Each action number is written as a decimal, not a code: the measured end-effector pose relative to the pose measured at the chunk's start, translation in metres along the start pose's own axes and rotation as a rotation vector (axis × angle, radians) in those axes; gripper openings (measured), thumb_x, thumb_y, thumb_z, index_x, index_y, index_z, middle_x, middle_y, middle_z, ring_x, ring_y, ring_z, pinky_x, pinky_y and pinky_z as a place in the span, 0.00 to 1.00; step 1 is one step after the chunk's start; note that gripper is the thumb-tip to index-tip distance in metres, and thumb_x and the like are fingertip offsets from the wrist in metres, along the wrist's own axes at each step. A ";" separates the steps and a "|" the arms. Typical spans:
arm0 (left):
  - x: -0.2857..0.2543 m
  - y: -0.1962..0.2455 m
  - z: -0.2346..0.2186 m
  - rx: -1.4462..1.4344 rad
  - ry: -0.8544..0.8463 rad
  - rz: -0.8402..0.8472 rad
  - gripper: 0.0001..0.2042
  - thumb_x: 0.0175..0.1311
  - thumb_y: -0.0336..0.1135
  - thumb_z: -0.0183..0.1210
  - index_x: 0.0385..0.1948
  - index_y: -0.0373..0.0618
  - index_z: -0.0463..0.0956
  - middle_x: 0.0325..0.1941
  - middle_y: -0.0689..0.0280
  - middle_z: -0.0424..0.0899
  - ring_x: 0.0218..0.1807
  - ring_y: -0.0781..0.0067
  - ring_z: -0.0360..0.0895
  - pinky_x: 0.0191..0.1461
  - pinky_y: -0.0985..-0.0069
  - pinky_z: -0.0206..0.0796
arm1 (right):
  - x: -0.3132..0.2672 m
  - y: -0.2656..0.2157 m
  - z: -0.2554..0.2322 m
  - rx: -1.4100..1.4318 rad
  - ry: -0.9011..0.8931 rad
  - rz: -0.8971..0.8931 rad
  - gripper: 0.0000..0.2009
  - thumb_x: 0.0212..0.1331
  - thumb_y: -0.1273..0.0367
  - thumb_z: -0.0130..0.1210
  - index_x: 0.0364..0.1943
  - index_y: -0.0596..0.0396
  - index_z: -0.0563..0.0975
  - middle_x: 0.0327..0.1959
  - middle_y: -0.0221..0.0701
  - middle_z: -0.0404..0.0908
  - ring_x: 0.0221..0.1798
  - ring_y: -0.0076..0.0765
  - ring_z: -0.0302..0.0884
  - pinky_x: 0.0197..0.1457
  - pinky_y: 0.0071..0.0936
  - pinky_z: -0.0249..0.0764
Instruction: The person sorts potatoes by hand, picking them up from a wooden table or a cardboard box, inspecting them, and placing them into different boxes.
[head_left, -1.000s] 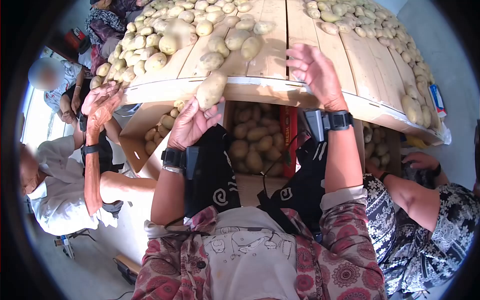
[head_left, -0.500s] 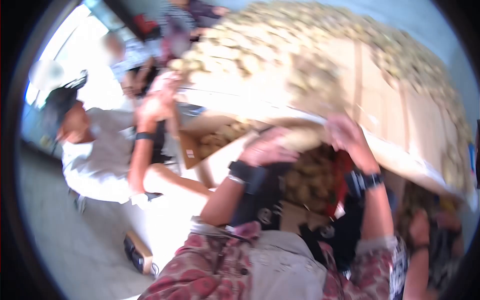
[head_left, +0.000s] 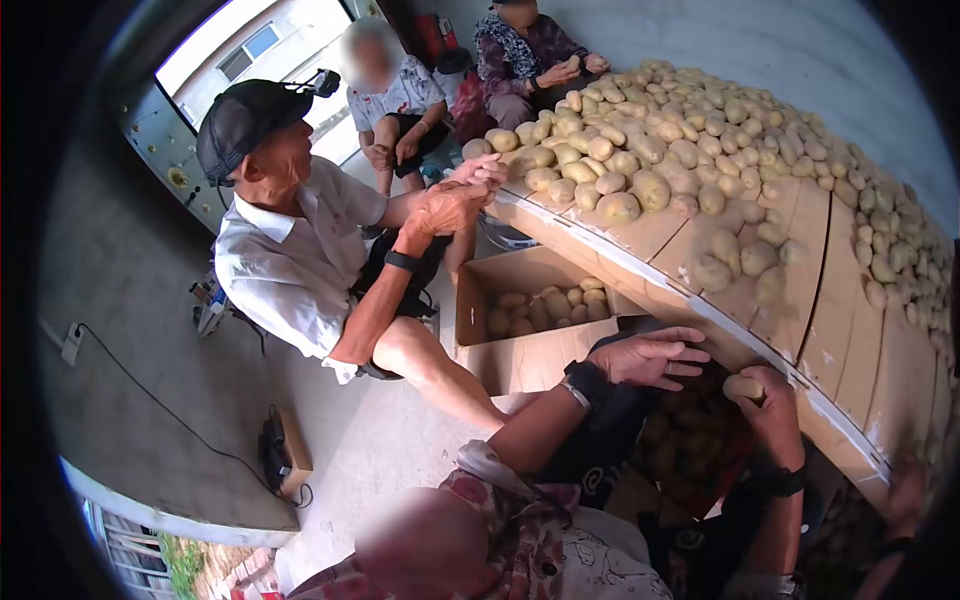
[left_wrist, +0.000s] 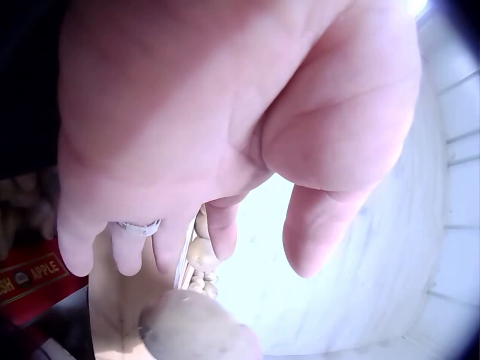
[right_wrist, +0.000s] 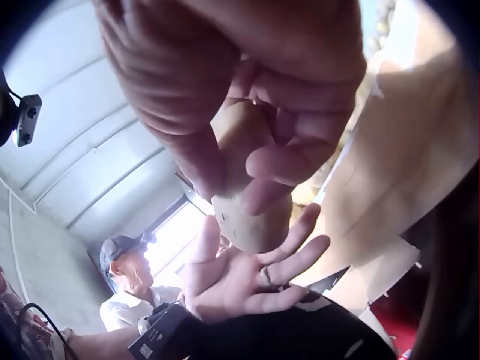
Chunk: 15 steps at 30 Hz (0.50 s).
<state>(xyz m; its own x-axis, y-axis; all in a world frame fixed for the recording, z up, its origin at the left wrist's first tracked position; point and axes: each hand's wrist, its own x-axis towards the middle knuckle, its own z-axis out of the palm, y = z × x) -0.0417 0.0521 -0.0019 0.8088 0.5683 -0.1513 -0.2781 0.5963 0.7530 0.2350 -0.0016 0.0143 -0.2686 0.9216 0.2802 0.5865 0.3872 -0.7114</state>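
A pale yellow potato [head_left: 742, 388] is gripped between the thumb and curled fingers of my right hand [head_left: 774, 412], by the table's front edge. The right wrist view shows the potato [right_wrist: 259, 221] hanging down from the fingers. My left hand [head_left: 648, 358], a ring on one finger, is spread out to the left of it. Its palm faces the potato in the right wrist view, and it holds nothing. In the left wrist view, the potato [left_wrist: 191, 328] shows just beyond the left fingertips.
Many potatoes [head_left: 690, 140] cover the back of the cardboard-topped table [head_left: 830, 290]. A cardboard box [head_left: 530, 365] of potatoes stands at its front left. More potatoes [head_left: 690, 430] lie in a box below my hands. A person in a white shirt [head_left: 290, 240] sits close on the left.
The potato has passed from my left hand to my right hand, and the left hand has opened. The head view has swung left, showing more floor and the seated people.
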 end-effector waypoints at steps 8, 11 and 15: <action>0.010 -0.004 -0.007 -0.006 -0.087 0.000 0.29 0.65 0.48 0.55 0.65 0.57 0.55 0.69 0.61 0.60 0.69 0.61 0.58 0.65 0.57 0.54 | -0.001 -0.006 0.008 -0.030 -0.150 0.110 0.18 0.45 0.74 0.60 0.44 0.60 0.75 0.41 0.44 0.78 0.33 0.46 0.77 0.41 0.35 0.74; 0.012 -0.006 -0.007 -0.023 -0.076 -0.015 0.28 0.65 0.47 0.54 0.66 0.57 0.55 0.69 0.60 0.60 0.69 0.60 0.59 0.65 0.57 0.55 | -0.004 0.009 0.017 -0.064 -0.230 -0.076 0.17 0.45 0.73 0.61 0.43 0.59 0.76 0.39 0.44 0.79 0.37 0.51 0.77 0.45 0.38 0.73; 0.010 -0.004 -0.006 -0.026 -0.078 -0.016 0.28 0.66 0.46 0.54 0.65 0.57 0.55 0.69 0.60 0.60 0.68 0.60 0.59 0.65 0.57 0.54 | -0.007 0.003 0.010 -0.168 -0.385 0.081 0.18 0.47 0.67 0.60 0.44 0.58 0.76 0.39 0.44 0.79 0.45 0.53 0.75 0.51 0.40 0.70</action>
<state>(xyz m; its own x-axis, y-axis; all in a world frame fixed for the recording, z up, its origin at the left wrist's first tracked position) -0.0357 0.0586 -0.0107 0.8507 0.5137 -0.1120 -0.2776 0.6198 0.7341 0.2308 -0.0075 0.0041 -0.4633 0.8845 -0.0559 0.7252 0.3421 -0.5975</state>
